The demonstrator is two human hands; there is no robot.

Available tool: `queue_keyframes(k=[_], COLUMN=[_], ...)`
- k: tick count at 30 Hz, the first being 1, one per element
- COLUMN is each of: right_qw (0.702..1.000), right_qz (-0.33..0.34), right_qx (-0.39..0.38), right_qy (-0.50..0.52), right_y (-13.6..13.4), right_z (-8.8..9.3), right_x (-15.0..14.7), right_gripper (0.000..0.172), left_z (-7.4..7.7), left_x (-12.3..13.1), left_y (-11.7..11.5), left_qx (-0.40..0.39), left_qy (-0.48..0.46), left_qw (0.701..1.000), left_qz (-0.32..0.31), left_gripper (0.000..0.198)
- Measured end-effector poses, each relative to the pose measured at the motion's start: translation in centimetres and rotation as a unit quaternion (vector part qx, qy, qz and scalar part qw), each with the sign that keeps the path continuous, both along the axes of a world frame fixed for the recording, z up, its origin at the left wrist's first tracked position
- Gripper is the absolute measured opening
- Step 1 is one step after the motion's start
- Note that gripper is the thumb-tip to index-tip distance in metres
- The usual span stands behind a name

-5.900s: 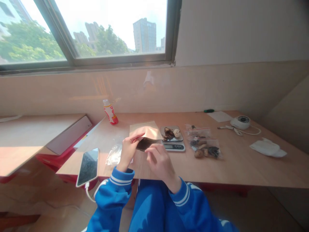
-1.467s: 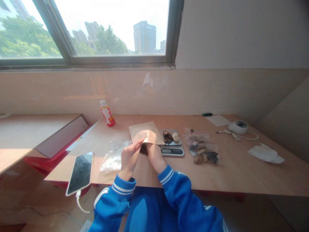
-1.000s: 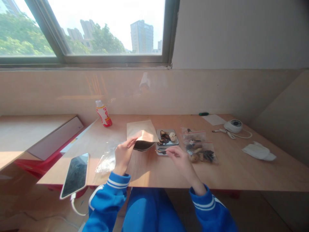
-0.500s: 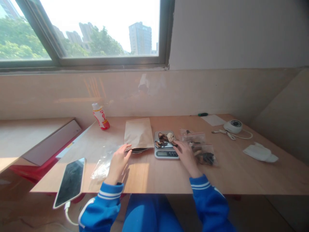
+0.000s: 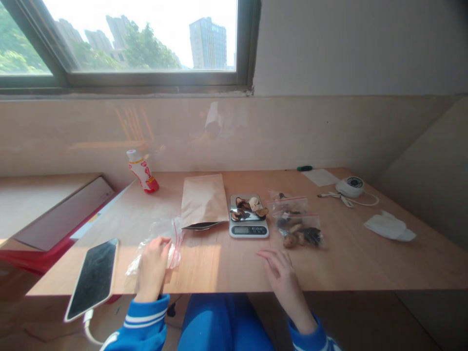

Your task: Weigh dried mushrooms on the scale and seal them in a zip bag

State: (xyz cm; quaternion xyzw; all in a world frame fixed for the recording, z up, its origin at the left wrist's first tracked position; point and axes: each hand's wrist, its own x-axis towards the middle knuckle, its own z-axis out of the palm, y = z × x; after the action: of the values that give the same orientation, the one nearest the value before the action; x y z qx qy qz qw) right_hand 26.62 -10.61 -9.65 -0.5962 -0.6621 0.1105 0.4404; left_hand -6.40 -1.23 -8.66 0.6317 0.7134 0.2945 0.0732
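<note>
Plastic bag (image 5: 161,230) lay under left hand (image 5: 152,267).
Its fingers curled over the bag; right hand (image 5: 282,279) hung open, fingers spread, below the scale (image 5: 248,231).

On the tabletop (image 5: 347,263) — a paper envelope (image 5: 204,200), a digital scale (image 5: 248,217) just right of it, then zip bags (image 5: 296,222) — all in a row.

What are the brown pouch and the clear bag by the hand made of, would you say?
The brown pouch looks like matte kraft paper, judging by its dull, fibrous-looking surface; the dark shiny strip at its mouth may be a foil or plastic lining. The clear bag looks like thin glossy plastic: see-through and crinkled, with a red-lined seal.
</note>
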Motion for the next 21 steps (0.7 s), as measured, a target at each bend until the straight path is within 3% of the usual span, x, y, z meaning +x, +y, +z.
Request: queue_keyframes(k=[3,6,8,11,12,15,21], right_qw=[0.999,0.995,0.990,0.978,0.974,0.962,0.943], right_qz=[0.032,0.083,0.106,0.122,0.126,0.117,0.060], right_qx=[-0.003,-0.019,-0.028,-0.037,-0.041,-0.057,-0.126], right_qy=[0.014,0.052,0.093,0.164,0.186,0.239,0.303], right_y=[-0.3,-0.3,-0.1,0.5,0.7,1.0,0.9], right_z=[1.2,2.8,4.3,6.4,6.9,7.5,5.9], right_x=[-0.9,-2.6,-4.2,-6.8,-7.5,-8.8,-8.6], right_gripper=[0.024,0.024,0.024,0.029,0.029,0.027,0.029], left_z=[2.6,5.0,6.0,6.3,6.2,5.5,4.8], left_x=[1.6,4.7,7.4,11.0,11.9,13.3,12.9], left_y=[-0.8,-2.2,-3.3,-4.9,-5.4,-6.3,-6.9], left_qx=[0.095,0.244,0.303,0.292,0.279,0.263,0.196], left_qy=[-0.021,-0.074,-0.115,-0.140,-0.145,-0.167,-0.185], left_qw=[0.990,0.955,0.942,0.936,0.931,0.930,0.947], left_qz=[0.099,0.149,0.086,-0.140,-0.186,-0.197,-0.177], left_gripper=[0.022,0.025,0.022,0.017,0.021,0.027,0.024])
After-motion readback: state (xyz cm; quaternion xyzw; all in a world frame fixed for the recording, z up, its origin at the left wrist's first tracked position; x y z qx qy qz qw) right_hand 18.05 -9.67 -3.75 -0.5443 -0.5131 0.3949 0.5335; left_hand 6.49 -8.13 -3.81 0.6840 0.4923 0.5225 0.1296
